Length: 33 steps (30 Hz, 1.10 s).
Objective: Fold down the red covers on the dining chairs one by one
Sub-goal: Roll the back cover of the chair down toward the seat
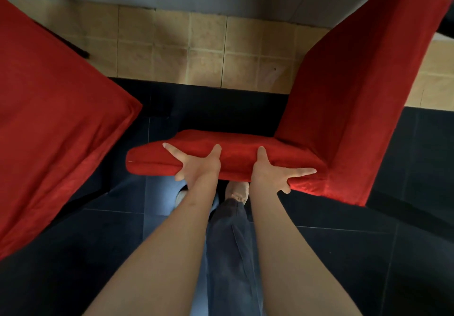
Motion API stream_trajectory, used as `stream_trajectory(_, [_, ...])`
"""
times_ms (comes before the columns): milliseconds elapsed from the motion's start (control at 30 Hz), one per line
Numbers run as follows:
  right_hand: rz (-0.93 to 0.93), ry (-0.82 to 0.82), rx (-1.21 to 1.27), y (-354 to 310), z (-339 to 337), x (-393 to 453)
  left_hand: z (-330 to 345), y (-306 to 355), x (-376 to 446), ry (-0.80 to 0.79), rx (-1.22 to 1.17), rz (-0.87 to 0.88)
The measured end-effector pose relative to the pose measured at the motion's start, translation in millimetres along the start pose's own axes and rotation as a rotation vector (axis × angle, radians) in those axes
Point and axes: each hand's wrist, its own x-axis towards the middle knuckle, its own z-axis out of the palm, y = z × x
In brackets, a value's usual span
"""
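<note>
A dining chair in a red cover stands in front of me, its seat low in the middle and its tall back rising to the right. My left hand and right hand press side by side on the near edge of the seat. On each hand the thumb lies on top of the cushion and the fingers are spread straight along the red fabric of the side face. The lowest fingers reach the bottom edge of the cover, and the chair's legs are hidden.
A second red-covered chair fills the left side, close to the seat. Below are dark floor tiles, with beige tiles farther off. My trouser leg and foot stand right under the seat edge.
</note>
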Motion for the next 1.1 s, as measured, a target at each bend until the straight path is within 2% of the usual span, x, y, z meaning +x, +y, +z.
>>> stream_trajectory(100, [-0.001,0.015,-0.002,-3.2,-0.1,-3.8,1.1,2.0,-0.6,0.014,0.001,-0.007])
stream_trajectory(233, [0.013,0.156,0.002,-11.7,2.0,-8.4,-0.7,3.6,-1.4,0.008,0.011,-0.019])
stream_trajectory(400, [0.031,0.102,-0.036,-14.7,-7.1,-11.9,-14.7,2.9,-0.4,-0.096,0.035,0.009])
stream_trajectory(467, [0.008,0.084,-0.024,-13.2,-11.1,-12.6,-27.5,-6.4,0.9,-0.162,0.005,0.088])
stream_trajectory(567, [-0.018,0.060,-0.122,-11.6,-11.5,-21.2,-55.6,-32.1,3.5,-0.207,0.032,0.325])
stream_trajectory(700, [-0.104,0.031,-0.303,-5.0,-3.2,-34.1,-95.8,-56.5,21.2,-0.059,0.242,0.611])
stream_trajectory(833, [-0.336,0.011,-0.597,15.6,5.5,-47.2,-129.6,-47.5,57.7,0.107,0.360,0.796])
stream_trajectory(900, [-0.500,0.011,-0.828,23.4,10.5,-52.1,-140.2,-35.6,75.8,0.029,0.365,0.809])
stream_trajectory(967, [-0.658,-0.038,-1.060,25.3,17.5,-54.4,-145.3,-24.6,91.0,-0.124,0.411,0.787])
stream_trajectory(1100, [-0.835,-0.175,-1.376,20.0,34.6,-52.4,-140.1,-17.9,106.9,-0.289,0.404,0.782])
